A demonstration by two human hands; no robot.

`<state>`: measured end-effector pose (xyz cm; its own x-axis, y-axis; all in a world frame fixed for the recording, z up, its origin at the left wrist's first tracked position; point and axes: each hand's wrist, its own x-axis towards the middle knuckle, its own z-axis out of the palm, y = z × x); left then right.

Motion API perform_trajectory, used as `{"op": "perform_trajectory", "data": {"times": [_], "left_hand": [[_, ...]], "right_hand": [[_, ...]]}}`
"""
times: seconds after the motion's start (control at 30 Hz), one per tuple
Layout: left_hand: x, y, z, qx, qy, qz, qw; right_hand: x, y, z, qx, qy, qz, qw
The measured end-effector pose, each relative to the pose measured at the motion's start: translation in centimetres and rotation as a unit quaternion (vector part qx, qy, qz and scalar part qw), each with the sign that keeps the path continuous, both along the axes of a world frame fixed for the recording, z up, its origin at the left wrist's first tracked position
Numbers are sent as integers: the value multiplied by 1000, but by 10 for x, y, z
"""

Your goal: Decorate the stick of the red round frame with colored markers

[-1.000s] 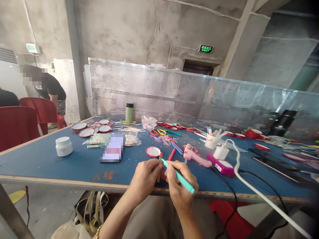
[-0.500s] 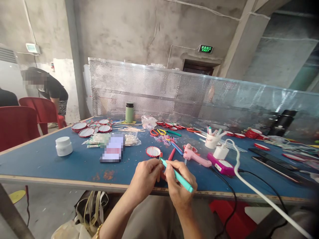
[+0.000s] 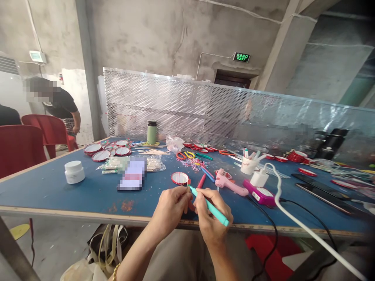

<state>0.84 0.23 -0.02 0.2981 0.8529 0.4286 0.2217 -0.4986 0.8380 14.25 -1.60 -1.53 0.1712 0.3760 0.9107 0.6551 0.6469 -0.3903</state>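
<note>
My left hand (image 3: pixel 173 203) pinches a thin wooden stick (image 3: pixel 188 188) that stands upright near the table's front edge; a small red patch shows at its top. In my right hand (image 3: pixel 215 212) a teal marker (image 3: pixel 217 214) is held like a pen, its tip against or very close to the stick. The lower stick is mostly hidden by my fingers. Just beyond my hands lies a round white disc with a red rim (image 3: pixel 179 178). A red marker (image 3: pixel 201 181) and a blue marker (image 3: pixel 208 174) rest on the table to its right.
A pink glue gun (image 3: pixel 230 183), a purple power strip (image 3: pixel 262 195) and a white cable (image 3: pixel 279 183) lie to the right. A phone (image 3: pixel 131 175) and a white jar (image 3: pixel 74 172) are leftward. Beyond are a cup of markers (image 3: pixel 248 165) and a green bottle (image 3: pixel 151 133). Another person bends at far left.
The teal marker's rear end has shifted slightly right and down with my right hand. My left hand stays almost still. The person at far left has moved an arm.
</note>
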Motion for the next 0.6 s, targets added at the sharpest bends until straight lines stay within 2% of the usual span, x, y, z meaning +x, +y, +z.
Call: {"op": "perform_trajectory", "data": {"times": [0.6], "left_hand": [[1, -1, 3, -4, 5, 9, 1000]], "right_hand": [[-1, -1, 3, 14, -23, 0, 1000]]}}
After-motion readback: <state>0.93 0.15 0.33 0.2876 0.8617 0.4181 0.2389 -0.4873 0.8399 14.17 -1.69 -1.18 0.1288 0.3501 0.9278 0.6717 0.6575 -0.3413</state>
